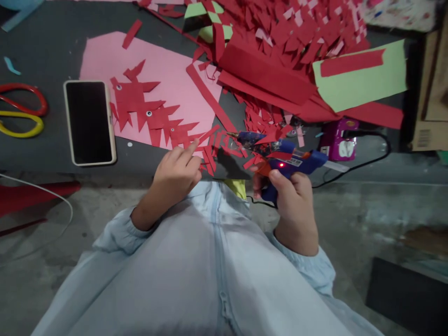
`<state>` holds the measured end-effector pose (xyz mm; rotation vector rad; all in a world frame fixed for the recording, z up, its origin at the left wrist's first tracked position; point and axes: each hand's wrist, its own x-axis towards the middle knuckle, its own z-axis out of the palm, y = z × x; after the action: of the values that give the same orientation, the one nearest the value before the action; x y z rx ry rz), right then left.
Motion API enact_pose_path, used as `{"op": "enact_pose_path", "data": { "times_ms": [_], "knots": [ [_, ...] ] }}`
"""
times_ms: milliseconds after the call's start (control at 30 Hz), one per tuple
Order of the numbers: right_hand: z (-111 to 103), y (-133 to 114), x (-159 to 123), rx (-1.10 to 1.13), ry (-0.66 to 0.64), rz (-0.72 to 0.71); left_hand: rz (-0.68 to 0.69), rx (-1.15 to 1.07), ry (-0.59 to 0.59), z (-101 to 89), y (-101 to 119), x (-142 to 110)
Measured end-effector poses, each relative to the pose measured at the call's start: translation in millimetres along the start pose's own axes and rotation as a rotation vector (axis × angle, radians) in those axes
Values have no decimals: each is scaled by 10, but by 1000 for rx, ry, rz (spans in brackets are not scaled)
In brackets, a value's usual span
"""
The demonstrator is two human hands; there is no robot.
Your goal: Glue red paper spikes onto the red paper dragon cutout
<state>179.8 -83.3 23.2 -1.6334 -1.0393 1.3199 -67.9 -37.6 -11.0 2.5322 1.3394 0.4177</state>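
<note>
My left hand [178, 169] is at the table's front edge, its index fingertip on a narrow red paper strip [210, 134], the other fingers curled. My right hand [290, 191] is closed round the handle of a blue glue gun [297, 164] with a lit red light. Its nozzle points left, close to the strip's far end. Red folded-paper fish [129, 99] with stuck-on eyes, in several sizes, lie on a pink paper sheet [182, 70] beyond my left hand. Loose red paper strips [210, 161] lie between my hands.
Left of the pink sheet lie a phone [89, 123] and scissors with red and yellow handles [44, 105]. Red paper pieces [297, 28] heap at the back. Green paper [364, 88], a purple box [339, 140] and a black cable [378, 161] are on the right.
</note>
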Motion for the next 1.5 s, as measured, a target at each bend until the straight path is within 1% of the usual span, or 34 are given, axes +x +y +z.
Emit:
{"op": "enact_pose_path", "data": {
  "times_ms": [67,133,233,300,333,400,467,567,667,767,833,933,1033,1100,1233,1367,1500],
  "knots": [
    [5,-10,-17,0,6,12,-5,68,-11,69,44,62],
    [4,-9,-33,15,10,17,16,88,-20,135,107,139],
    [-10,7,-51,39,34,27,117,37,-32,206,234,249],
    [-29,15,-56,34,47,27,192,-1,-23,214,309,281],
    [-41,16,-56,26,51,23,205,-3,-10,203,335,278],
    [-62,11,-57,12,61,17,177,34,24,158,358,234],
    [-78,4,-61,14,79,14,108,94,60,104,352,166],
    [-87,3,-71,45,99,12,35,148,71,65,340,92],
    [-83,17,-71,55,89,14,48,150,27,91,359,95],
    [-73,31,-41,14,29,12,97,87,-5,100,373,109],
    [-49,31,-8,-31,-37,17,96,47,-1,63,345,83],
    [38,8,51,-129,-124,40,39,25,19,-28,238,-13],
    [172,-40,107,-229,-180,34,-25,45,29,-90,106,-110],
    [252,-67,137,-286,-208,11,-35,58,27,-96,38,-147],
    [331,-72,170,-400,-228,-1,-2,57,13,-65,-27,-176],
    [345,-55,179,-460,-246,23,9,39,23,-45,-44,-194],
    [357,-76,185,-518,-236,18,26,10,39,-30,-67,-210]
  ]
}}
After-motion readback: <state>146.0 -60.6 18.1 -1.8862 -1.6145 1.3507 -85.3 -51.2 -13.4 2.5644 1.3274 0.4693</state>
